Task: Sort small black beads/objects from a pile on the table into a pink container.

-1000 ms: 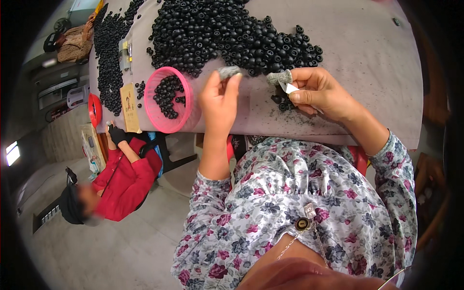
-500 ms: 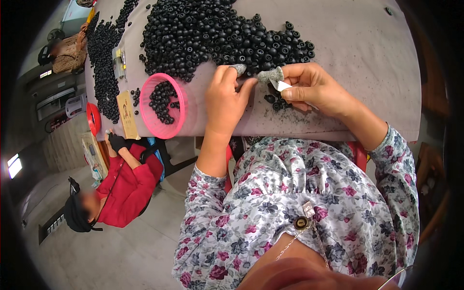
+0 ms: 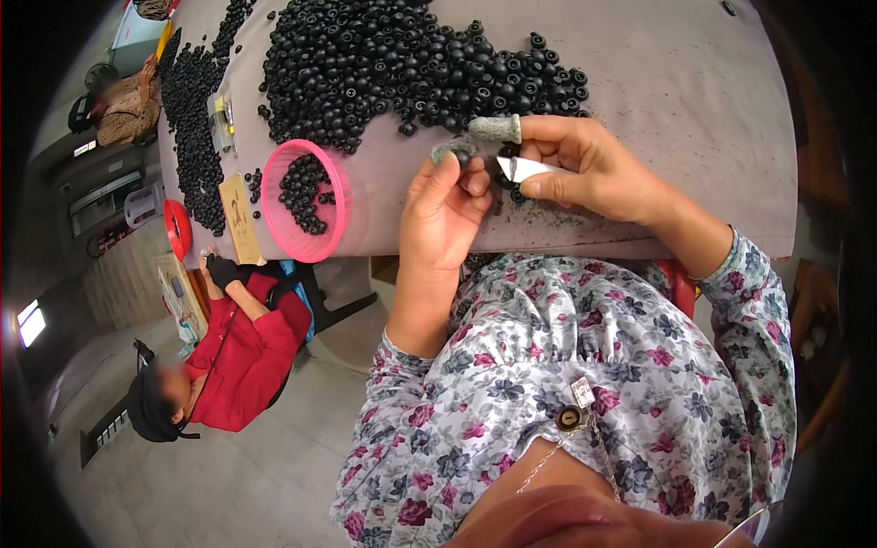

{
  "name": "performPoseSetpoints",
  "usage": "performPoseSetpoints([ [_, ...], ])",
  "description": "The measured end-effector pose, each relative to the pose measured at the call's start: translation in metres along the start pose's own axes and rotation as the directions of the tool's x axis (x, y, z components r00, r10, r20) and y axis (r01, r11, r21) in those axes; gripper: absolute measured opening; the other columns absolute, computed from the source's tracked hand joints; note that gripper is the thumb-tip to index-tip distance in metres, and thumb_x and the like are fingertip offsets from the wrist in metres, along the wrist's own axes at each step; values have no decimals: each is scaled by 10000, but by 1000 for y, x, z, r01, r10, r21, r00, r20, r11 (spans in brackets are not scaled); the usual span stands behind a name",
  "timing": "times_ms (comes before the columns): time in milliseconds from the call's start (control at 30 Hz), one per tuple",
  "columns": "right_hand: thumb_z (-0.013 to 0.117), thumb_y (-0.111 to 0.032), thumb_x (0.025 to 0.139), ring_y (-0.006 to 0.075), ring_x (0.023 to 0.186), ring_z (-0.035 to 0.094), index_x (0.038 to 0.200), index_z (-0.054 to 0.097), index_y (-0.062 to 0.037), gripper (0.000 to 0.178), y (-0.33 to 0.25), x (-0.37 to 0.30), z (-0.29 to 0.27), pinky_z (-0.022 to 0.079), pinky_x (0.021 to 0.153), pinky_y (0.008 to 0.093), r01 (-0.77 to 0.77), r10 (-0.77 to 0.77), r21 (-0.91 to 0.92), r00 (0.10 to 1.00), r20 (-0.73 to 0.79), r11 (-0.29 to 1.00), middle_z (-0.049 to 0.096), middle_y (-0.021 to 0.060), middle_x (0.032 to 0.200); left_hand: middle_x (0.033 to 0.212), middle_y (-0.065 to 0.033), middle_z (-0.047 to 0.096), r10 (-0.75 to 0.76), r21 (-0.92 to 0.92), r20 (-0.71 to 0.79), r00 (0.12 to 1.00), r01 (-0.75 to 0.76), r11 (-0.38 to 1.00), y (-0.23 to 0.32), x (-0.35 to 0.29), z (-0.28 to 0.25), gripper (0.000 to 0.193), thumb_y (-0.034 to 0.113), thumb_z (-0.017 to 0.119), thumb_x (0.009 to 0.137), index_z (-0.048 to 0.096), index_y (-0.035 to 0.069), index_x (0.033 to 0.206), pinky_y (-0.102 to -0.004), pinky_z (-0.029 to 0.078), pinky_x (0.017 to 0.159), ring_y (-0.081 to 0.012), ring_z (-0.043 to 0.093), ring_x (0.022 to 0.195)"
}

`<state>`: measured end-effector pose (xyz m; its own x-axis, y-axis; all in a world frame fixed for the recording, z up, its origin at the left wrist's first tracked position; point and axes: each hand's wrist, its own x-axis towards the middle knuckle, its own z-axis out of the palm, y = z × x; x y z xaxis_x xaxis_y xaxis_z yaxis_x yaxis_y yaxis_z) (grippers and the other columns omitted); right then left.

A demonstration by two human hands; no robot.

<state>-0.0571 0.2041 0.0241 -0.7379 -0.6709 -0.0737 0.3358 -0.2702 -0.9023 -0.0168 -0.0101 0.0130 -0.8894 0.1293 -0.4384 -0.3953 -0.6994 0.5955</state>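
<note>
Between the fingertips of my left hand [image 3: 438, 217] is a small round black part [image 3: 464, 160]. A grey finger cot covers one of that hand's fingertips. My right hand [image 3: 598, 172] grips a slim white tool [image 3: 541, 169] with a slanted tip, its kind unclear, pointing left toward the black part. The right index finger, in a grey finger cot [image 3: 494, 129], stretches out above the tool. A few more black parts lie on the cloth below the tool, partly hidden by my hands. Beyond my hands spreads a large heap of black parts [image 3: 365, 78].
Left of my hands stands a pink plastic basket [image 3: 343, 196] with black parts inside. Farther left are a yellowish card [image 3: 239, 219], a red bowl [image 3: 177, 228] and a second heap [image 3: 196, 137]. Dark crumbs dot the grey tablecloth [image 3: 676, 119]. A co-worker in red [image 3: 242, 365] sits at the left.
My left hand has drawn back from the heap's edge and turned, now showing a black part in its fingers. The right index finger has lifted and straightened, and the white tool shows more fully.
</note>
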Motion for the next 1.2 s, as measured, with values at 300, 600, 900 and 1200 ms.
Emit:
performPoseSetpoints([
  [300, 689, -58, 869, 84, 908, 583, 1272, 531, 40, 444, 6, -1, -2, 472, 871, 285, 77, -62, -171, 994, 91, 982, 664, 46, 936, 963, -69, 626, -241, -193, 137, 961, 265, 945, -14, 2, -6, 341, 264, 626, 950, 555, 3, 1158, -232, 494, 619, -100, 561, 700],
  [600, 691, -61, 880, 71, 896, 596, 1239, 565, 38, 394, 4, 1, -1, 480, 855, 254, -12, 0, 91, 991, 137, 996, 666, 29, 928, 956, -52, 629, -283, -163, 225, 932, 323, 932, -15, -2, -11, 329, 289, 645, 940, 585, 55, 1163, -237, 453, 597, -87, 527, 667],
  [900, 691, -70, 882, 64, 875, 582, 1211, 579, 39, 365, 8, 1, -3, 477, 816, 245, -26, 16, 69, 990, 138, 997, 653, 14, 938, 869, -33, 614, -225, -62, 195, 955, 241, 968, -12, -3, 0, 281, 290, 632, 948, 603, 55, 1099, -236, 444, 577, -89, 520, 642],
  [1200, 678, -66, 891, 75, 903, 598, 1224, 575, 50, 367, 7, 1, -3, 488, 838, 245, -49, 30, 112, 987, 159, 993, 666, 32, 962, 771, -32, 554, -165, 19, 177, 970, 164, 986, -11, -8, 6, 282, 297, 601, 971, 596, 24, 899, -249, 413, 569, -101, 477, 617],
])
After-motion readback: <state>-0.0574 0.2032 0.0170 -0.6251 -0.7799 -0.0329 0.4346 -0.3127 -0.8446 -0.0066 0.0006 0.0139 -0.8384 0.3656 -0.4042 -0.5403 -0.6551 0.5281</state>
